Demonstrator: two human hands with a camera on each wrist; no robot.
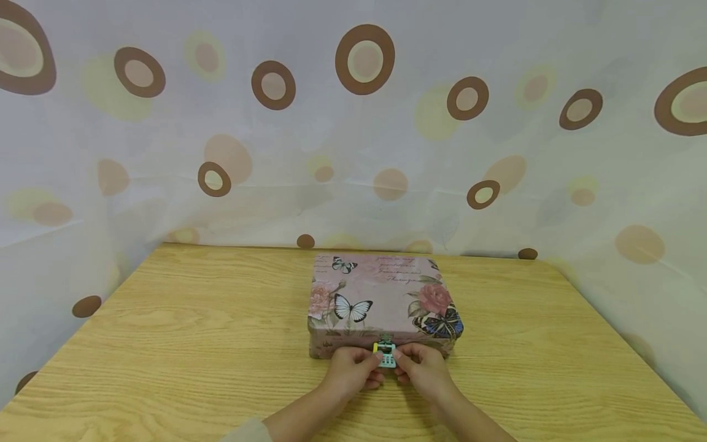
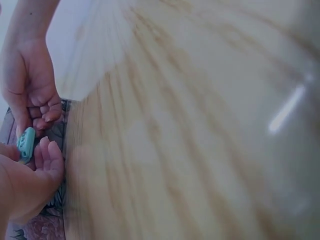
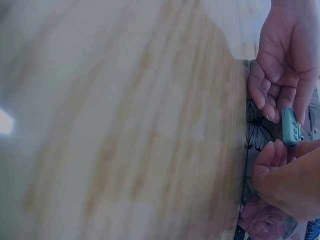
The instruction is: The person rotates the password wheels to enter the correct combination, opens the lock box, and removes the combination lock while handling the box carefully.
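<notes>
A light-teal combination padlock (image 1: 388, 361) with number dials hangs at the metal clasp (image 1: 386, 337) on the front of a pink box (image 1: 381, 301) printed with flowers and butterflies. My left hand (image 1: 350, 372) pinches the padlock's left side between thumb and fingers, beside a small yellow part. From the other side my right hand (image 1: 424, 370) pinches its right edge. Close up, the padlock (image 3: 290, 127) shows its row of dials in the right wrist view. Whether the shackle is locked, I cannot tell. The box lid is down.
The box rests on a wood-grain table (image 1: 193, 331), towards its back. Behind and at both sides hangs a pale sheet (image 1: 315, 141) printed with brown rings and spots.
</notes>
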